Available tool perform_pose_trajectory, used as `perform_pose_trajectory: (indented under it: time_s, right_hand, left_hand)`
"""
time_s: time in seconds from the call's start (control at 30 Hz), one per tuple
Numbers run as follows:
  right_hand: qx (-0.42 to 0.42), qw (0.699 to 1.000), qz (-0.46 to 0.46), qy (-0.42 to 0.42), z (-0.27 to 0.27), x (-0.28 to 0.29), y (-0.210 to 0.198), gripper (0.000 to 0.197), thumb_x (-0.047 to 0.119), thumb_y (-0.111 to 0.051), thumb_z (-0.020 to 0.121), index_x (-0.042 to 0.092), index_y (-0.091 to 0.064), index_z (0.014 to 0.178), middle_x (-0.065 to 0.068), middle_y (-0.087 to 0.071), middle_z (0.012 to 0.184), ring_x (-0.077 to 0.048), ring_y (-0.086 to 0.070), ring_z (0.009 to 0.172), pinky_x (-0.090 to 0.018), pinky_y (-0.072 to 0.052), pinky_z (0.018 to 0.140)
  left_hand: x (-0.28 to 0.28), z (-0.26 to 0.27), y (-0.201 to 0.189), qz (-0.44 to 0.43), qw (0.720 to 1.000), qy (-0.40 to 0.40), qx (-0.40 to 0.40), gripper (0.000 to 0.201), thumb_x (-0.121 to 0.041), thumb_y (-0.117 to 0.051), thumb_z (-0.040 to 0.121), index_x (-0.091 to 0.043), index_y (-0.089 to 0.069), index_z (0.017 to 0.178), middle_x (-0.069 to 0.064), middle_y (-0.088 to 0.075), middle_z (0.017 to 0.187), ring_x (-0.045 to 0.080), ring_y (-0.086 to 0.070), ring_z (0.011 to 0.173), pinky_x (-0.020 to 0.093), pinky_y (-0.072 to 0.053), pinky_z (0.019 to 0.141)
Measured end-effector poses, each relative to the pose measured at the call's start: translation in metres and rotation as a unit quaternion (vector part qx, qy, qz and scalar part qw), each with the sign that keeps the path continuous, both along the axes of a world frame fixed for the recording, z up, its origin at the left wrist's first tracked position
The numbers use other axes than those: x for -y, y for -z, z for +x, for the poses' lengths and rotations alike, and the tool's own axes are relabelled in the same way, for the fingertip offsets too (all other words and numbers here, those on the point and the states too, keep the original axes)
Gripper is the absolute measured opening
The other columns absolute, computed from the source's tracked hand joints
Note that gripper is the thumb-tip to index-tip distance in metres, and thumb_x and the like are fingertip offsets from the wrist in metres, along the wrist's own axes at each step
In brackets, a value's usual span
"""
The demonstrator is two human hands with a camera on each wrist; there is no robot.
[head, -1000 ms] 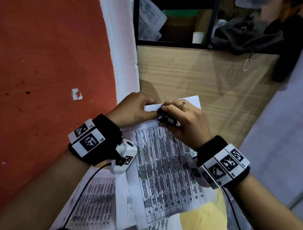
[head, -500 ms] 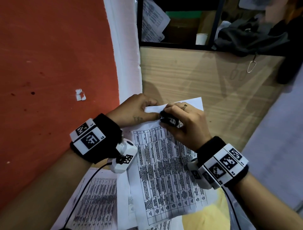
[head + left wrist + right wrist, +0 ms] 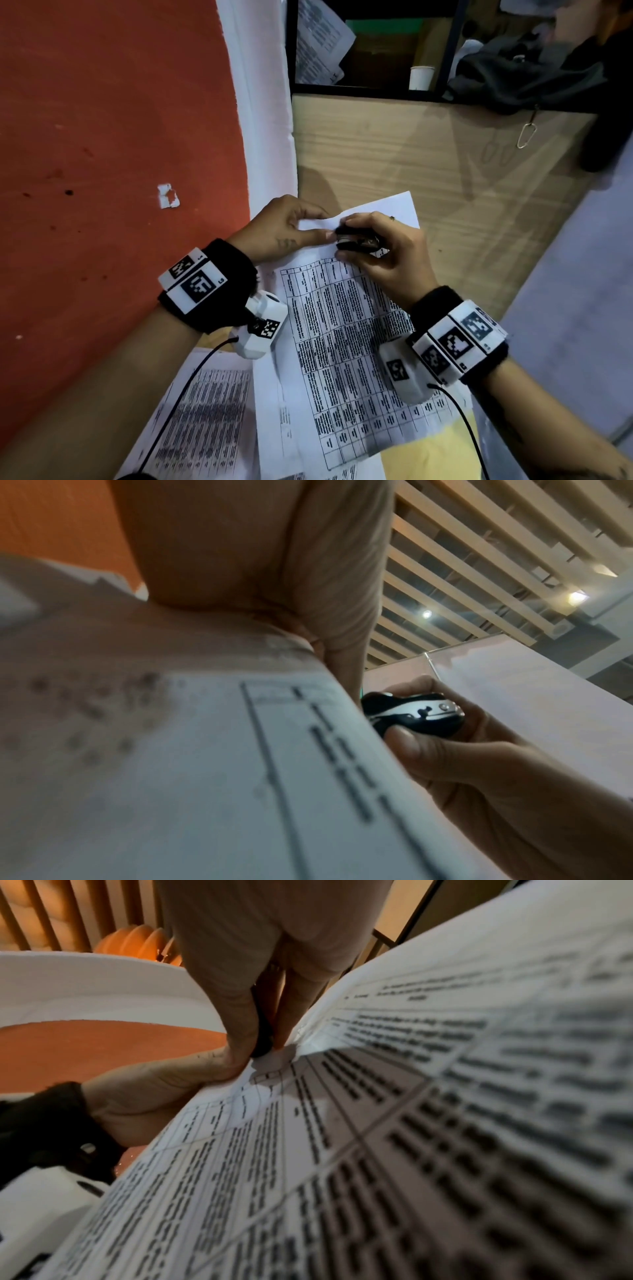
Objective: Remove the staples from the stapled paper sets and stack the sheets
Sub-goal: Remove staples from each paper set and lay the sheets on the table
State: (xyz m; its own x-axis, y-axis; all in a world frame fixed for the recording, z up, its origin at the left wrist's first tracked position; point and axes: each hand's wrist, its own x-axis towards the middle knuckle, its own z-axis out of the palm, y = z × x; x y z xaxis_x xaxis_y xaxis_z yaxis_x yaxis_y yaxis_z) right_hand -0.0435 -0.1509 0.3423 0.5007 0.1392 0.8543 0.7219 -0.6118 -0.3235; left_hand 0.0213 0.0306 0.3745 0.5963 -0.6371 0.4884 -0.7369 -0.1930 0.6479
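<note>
Two hands: meet at the paper set's [image 3: 346, 342] top corner
Left hand [image 3: 281, 229]: pinches that corner
Right hand [image 3: 387, 253]: grips the staple remover [image 3: 356, 240] against it

Both hands meet at the far corner of the stapled paper set [image 3: 342, 342]

left hand [image 3: 281, 228] on the left of that corner, right hand [image 3: 383, 250] on the right with the staple remover [image 3: 356, 240] in between, touching the paper. More sheets [image 3: 205, 421] lie under it at the near left; wooden desk [image 3: 428, 164] behind, cup [image 3: 421, 78] on the shelf beyond
</note>
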Motion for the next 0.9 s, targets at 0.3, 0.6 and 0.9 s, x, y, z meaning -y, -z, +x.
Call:
perform_pose_trajectory:
  time_s: [0.3, 0.6, 0.9]
  right_hand:
    - [0.041, 0.994, -0.05, 0.084, 0.004, -0.006, 0.008, 0.026, 0.019, -0.076, 0.071, 0.001, -0.065, 0.085, -0.008, -0.065, 0.082, -0.026, -0.061, 0.074, -0.036, -0.047, 0.066]
    - [0.0, 0.981, -0.064, 0.182, 0.007, 0.005, 0.035, 0.023, 0.025, -0.071, 0.068, 0.007, -0.06, 0.078, -0.006, -0.063, 0.073, -0.029, -0.058, 0.065, -0.037, -0.049, 0.056]
    - [-0.207, 0.95, -0.038, 0.231, 0.006, 0.047, 0.122, 0.026, 0.021, -0.079, 0.066, 0.008, -0.058, 0.076, -0.009, -0.063, 0.074, -0.032, -0.059, 0.072, -0.042, -0.048, 0.062]
  left_hand:
    - [0.013, -0.008, 0.015, 0.012, 0.98, -0.162, 0.112, 0.029, -0.055, -0.059, 0.069, -0.028, -0.068, 0.071, -0.003, -0.056, 0.054, 0.016, -0.055, 0.059, 0.032, -0.041, 0.058]
    - [-0.006, 0.004, 0.015, 0.09, 0.963, -0.217, 0.129, 0.03, -0.046, -0.055, 0.071, -0.024, -0.071, 0.084, -0.005, -0.062, 0.067, 0.024, -0.062, 0.076, 0.03, -0.04, 0.066]
    - [-0.055, 0.083, 0.074, 0.331, 0.933, -0.119, -0.076, 0.007, -0.015, -0.066, 0.087, -0.008, -0.064, 0.084, 0.003, -0.063, 0.078, 0.019, -0.053, 0.08, 0.013, -0.038, 0.062]
